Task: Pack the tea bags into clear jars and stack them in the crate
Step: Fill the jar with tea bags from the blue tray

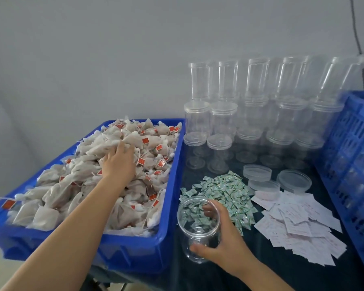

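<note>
A blue bin (168,206) on the left is heaped with white tea bags (57,196) bearing red tags. My left hand (119,162) reaches into the heap near its far middle, fingers sunk among the bags; whether they grip any is hidden. An open clear jar (198,227) stands upright on the dark table just right of the bin. My right hand (221,240) wraps around that jar, thumb at the front and fingers behind. The jar looks empty. At the right edge stands a blue slatted crate (349,156).
Stacked lidded clear jars (254,114) fill the back of the table against the grey wall. A pile of small green-white sachets (225,192) lies behind the held jar. Three loose clear lids (294,180) and a spread of white paper slips (298,223) lie to the right.
</note>
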A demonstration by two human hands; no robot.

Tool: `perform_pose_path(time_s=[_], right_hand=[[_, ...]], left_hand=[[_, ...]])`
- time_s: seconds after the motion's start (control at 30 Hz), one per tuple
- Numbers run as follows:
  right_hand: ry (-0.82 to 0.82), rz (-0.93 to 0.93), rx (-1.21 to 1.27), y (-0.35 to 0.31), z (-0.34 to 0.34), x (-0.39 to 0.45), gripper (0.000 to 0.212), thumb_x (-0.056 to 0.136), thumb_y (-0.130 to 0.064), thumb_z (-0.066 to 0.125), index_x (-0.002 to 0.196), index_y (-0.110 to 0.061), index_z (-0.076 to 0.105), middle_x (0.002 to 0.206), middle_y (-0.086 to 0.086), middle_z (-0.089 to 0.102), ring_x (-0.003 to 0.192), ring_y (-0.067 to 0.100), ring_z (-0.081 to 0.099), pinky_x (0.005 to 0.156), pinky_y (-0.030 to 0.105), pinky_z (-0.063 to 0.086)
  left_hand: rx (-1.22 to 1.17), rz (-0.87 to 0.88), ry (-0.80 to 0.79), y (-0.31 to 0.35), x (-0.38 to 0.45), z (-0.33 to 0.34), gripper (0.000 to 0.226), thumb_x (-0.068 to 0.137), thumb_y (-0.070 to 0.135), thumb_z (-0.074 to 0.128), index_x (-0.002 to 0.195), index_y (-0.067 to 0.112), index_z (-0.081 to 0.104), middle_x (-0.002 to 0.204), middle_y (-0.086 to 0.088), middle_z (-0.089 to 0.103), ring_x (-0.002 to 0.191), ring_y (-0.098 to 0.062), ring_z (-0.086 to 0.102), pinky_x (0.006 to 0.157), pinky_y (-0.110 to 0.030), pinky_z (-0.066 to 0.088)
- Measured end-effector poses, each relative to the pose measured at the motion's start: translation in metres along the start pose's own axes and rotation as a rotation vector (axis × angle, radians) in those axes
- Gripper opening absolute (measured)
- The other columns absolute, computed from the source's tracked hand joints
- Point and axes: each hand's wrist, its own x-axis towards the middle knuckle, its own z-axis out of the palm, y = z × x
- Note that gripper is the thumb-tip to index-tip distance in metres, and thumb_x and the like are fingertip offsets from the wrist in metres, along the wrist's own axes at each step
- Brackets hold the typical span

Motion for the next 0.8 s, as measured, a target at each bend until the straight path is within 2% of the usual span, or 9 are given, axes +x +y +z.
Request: perform_pose_path(time_s=[0.1,0.27,0.4,0.5,0.6,0.7,0.8], right_hand=[[0.008,0.008,0.005,0.001,0.0,0.0,0.093,0.056,-0.048,0.087,0.123,-0.068,0.026,0.119,-0.042,0.044,0.122,-0.013,0.045,0.091,0.001,0.038],[0.028,0.007,0.036,0.004,0.001,-0.001,0.093,0.056,-0.045,0.088,0.122,-0.071,0.027,0.118,-0.04,0.046,0.122,-0.01,0.047,0.093,0.005,0.041],[0.035,0.011,0.012,0.004,0.002,-0.001,0.093,0.056,-0.05,0.085,0.12,-0.075,0.022,0.119,-0.042,0.044,0.123,-0.013,0.043,0.092,0.002,0.039],[0.043,0.006,-0.014,0.003,0.002,-0.001,0.092,0.056,-0.052,0.084,0.121,-0.073,0.022,0.127,-0.032,0.044,0.124,-0.014,0.04,0.092,0.001,0.037],[0.05,0.0,-0.024,0.003,0.003,-0.001,0.091,0.056,-0.053,0.083,0.121,-0.072,0.022,0.13,-0.027,0.044,0.125,-0.013,0.041,0.094,0.003,0.037],[0.054,-0.006,-0.028,0.005,0.003,-0.001,0.091,0.056,-0.053,0.083,0.121,-0.073,0.022,0.125,-0.035,0.043,0.126,-0.013,0.04,0.093,0.003,0.038],[0.058,-0.008,-0.017,0.006,0.003,-0.001,0.092,0.055,-0.051,0.083,0.121,-0.073,0.023,0.123,-0.037,0.044,0.125,-0.013,0.041,0.091,0.002,0.039]], left_hand=[[0.003,-0.011,-0.002,0.005,0.005,0.009,0.051,0.095,0.028,0.053,0.143,0.02,0.037,0.15,-0.005,0.032,0.137,-0.031,0.029,0.108,-0.045,0.033],[0.138,0.032,0.022,0.01,0.006,0.015,0.044,0.095,0.017,0.054,0.137,0.012,0.044,0.143,-0.012,0.038,0.13,-0.038,0.037,0.105,-0.04,0.038],[0.029,-0.014,0.049,0.01,0.004,0.014,0.038,0.089,0.003,0.059,0.126,0.006,0.055,0.134,-0.015,0.046,0.122,-0.037,0.044,0.095,-0.039,0.046],[0.025,-0.004,0.055,0.008,0.003,0.013,0.033,0.086,-0.001,0.06,0.119,0.003,0.059,0.129,-0.016,0.048,0.117,-0.035,0.048,0.093,-0.038,0.047],[0.044,0.045,0.044,0.002,0.007,0.009,0.028,0.086,-0.002,0.059,0.114,0.002,0.06,0.123,-0.016,0.05,0.11,-0.033,0.052,0.09,-0.035,0.048],[0.0,0.069,0.048,-0.004,0.011,0.0,0.02,0.089,-0.002,0.056,0.108,0.001,0.063,0.113,-0.015,0.052,0.101,-0.032,0.056,0.084,-0.036,0.05],[-0.054,0.102,0.107,-0.008,0.005,-0.004,0.017,0.094,0.008,0.053,0.106,0.005,0.066,0.113,-0.01,0.055,0.105,-0.031,0.054,0.085,-0.04,0.05]])
